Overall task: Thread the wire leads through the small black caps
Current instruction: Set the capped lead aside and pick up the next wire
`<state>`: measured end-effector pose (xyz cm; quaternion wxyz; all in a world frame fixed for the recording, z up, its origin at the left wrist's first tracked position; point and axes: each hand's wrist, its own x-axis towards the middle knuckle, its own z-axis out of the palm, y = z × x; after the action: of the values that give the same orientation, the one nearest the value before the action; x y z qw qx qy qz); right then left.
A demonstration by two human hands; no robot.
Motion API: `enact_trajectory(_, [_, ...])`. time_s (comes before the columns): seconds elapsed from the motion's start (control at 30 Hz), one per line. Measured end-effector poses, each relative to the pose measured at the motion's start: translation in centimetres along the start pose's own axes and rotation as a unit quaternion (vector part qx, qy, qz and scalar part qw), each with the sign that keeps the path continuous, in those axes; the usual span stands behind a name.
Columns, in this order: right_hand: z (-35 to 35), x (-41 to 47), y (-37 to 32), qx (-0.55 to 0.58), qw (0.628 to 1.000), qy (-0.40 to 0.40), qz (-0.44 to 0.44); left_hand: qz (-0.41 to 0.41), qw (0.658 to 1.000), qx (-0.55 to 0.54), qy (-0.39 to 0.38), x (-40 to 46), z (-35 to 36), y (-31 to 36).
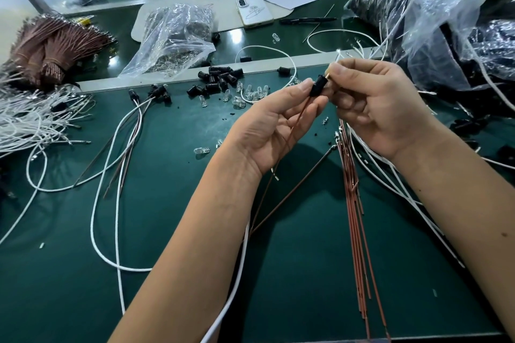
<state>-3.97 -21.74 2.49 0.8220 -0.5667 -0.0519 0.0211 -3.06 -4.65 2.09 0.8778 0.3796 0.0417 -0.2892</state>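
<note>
Landmark: black cap (317,87), held above the green mat (167,203). Far left of it, a brown wire bundle (53,47) is lying. Left hand (271,125) is pinching the cap between thumb and fingers; a brown lead (289,133) is trailing down from it. Right hand (373,103) is gripping the lead's gold tip (328,74), poking out above the cap. Loose brown leads (355,217) are lying below-right of it.
</note>
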Motion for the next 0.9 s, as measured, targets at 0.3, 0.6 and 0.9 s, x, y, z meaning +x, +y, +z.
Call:
enact_trajectory(0.3, [-0.13, 0.20, 0.45, -0.022, 0.999, 0.016, -0.038, 0.002, 1.000, -0.008, 0.014, -0.09, -0.07, 0.09])
enact_trajectory(0.6, [0.20, 0.29, 0.72, -0.048, 0.996, 0.060, -0.042, 0.037, 0.998, 0.031, 0.032, -0.04, -0.09, 0.03])
enact_trajectory(0.9, [-0.29, 0.57, 0.59, 0.012, 0.998, 0.052, -0.033, 0.067, 0.995, 0.061, 0.033, 0.02, 0.03, -0.21])
